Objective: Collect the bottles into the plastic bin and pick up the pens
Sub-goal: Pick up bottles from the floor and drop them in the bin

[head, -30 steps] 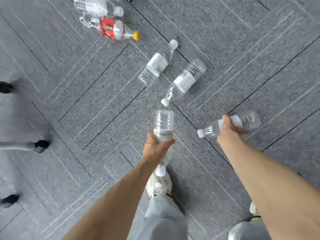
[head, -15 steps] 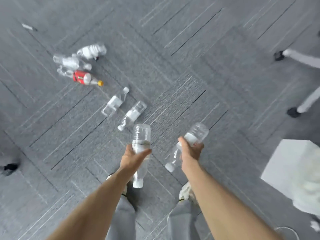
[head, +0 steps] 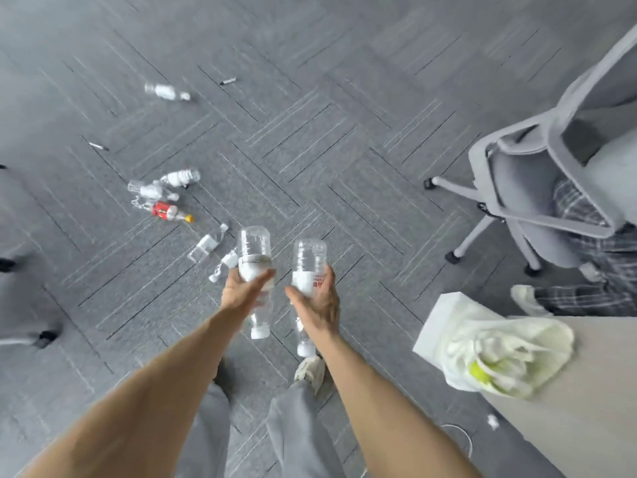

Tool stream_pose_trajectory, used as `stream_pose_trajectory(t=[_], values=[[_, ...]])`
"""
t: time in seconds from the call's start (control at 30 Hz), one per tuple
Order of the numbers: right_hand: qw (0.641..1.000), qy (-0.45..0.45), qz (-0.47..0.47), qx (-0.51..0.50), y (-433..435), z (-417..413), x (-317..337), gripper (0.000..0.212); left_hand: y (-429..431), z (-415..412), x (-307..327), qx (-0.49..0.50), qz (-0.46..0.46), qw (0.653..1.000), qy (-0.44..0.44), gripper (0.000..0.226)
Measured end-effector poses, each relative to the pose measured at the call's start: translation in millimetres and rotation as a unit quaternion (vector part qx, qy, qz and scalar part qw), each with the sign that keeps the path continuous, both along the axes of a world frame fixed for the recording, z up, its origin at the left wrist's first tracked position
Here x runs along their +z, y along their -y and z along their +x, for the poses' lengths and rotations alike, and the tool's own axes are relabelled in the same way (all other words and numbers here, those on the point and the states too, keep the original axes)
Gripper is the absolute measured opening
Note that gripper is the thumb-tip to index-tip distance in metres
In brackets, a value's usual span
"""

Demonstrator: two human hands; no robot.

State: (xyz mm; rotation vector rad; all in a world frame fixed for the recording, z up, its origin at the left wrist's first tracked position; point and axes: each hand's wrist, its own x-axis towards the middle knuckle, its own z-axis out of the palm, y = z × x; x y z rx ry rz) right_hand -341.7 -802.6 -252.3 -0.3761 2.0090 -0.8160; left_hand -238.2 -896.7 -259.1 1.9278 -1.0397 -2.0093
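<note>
My left hand (head: 243, 290) grips a clear plastic bottle (head: 254, 246) held cap-down. My right hand (head: 319, 300) grips a second clear bottle (head: 307, 258), also cap-down, right beside the first. On the grey carpet to the left lie several more bottles: two clear ones (head: 206, 243) just left of my hands, a red-labelled one with a yellow cap (head: 167, 211), a small cluster (head: 165, 186) and a lone one farther off (head: 166, 92). Two pens lie on the carpet, one at the left (head: 97, 146) and one at the back (head: 228, 81). No plastic bin is in view.
A grey office chair (head: 537, 188) stands at the right, with a person's checked trouser leg and shoe (head: 582, 294) beside it. A desk corner (head: 568, 408) at the lower right holds a white bag (head: 496, 353). Chair feet (head: 41, 338) show at the left edge.
I have stood up and turned right with a bottle in each hand. The right hand's bottle has swung upright beside the left one. The chair and desk have come into view.
</note>
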Motion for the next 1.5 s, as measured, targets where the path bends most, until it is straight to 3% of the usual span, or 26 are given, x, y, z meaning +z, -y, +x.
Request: stream_pose_trajectory(t=[0.2, 0.33, 0.47, 0.57, 0.67, 0.8, 0.93, 1.1, 1.23, 1.3, 1.4, 1.5], values=[[0.997, 0.006, -0.073, 0.035, -19.6, 11.8, 107.3, 0.098, -31.4, 40.3, 105.9, 0.018, -0.102, 0.995, -0.011, 0.065], [0.989, 0.03, -0.141, 0.026, -16.0, 51.1, 155.3, 0.094, -45.1, 85.6, 163.9, 0.103, -0.163, 0.981, -0.029, 0.056], [0.971, 0.043, -0.228, 0.054, -11.0, 116.9, 176.5, 0.085, -78.1, 148.2, 204.1, 0.202, -0.231, 0.95, -0.054, 0.013], [0.96, 0.055, -0.25, 0.117, -31.2, 176.8, 188.0, 0.074, -124.1, 218.8, 229.3, 0.255, -0.264, 0.928, -0.072, 0.013], [0.944, 0.077, -0.245, 0.205, -73.4, 247.6, 208.4, 0.056, -192.9, 304.3, 243.4, 0.333, -0.273, 0.901, -0.055, 0.032], [0.895, 0.142, -0.244, 0.345, -144.7, 350.4, 227.1, 0.049, -297.0, 403.1, 249.4, 0.44, -0.296, 0.848, -0.021, 0.032], [0.841, 0.193, -0.22, 0.454, -213.1, 444.1, 234.5, 0.04, -388.4, 469.7, 249.2, 0.541, -0.285, 0.791, 0.006, 0.054], [0.769, 0.223, -0.205, 0.562, -259.3, 537.6, 236.7, 0.044, -463.5, 531.7, 247.8, 0.619, -0.308, 0.722, 0.026, 0.025], [0.725, 0.234, -0.197, 0.617, -279.7, 615.4, 228.7, 0.053, -507.6, 586.0, 237.5, 0.687, -0.294, 0.663, 0.04, 0.05], [0.7, 0.25, -0.182, 0.644, -287.3, 657.7, 223.4, 0.055, -524.2, 614.6, 232.2, 0.713, -0.29, 0.635, 0.06, 0.051], [0.665, 0.274, -0.15, 0.679, -297.7, 721.8, 212.0, 0.053, -544.1, 661.0, 225.2, 0.746, -0.28, 0.596, 0.099, 0.052], [0.623, 0.281, -0.12, 0.72, -306.4, 780.5, 205.9, 0.047, -559.4, 708.8, 220.4, 0.784, -0.252, 0.553, 0.126, 0.071]])
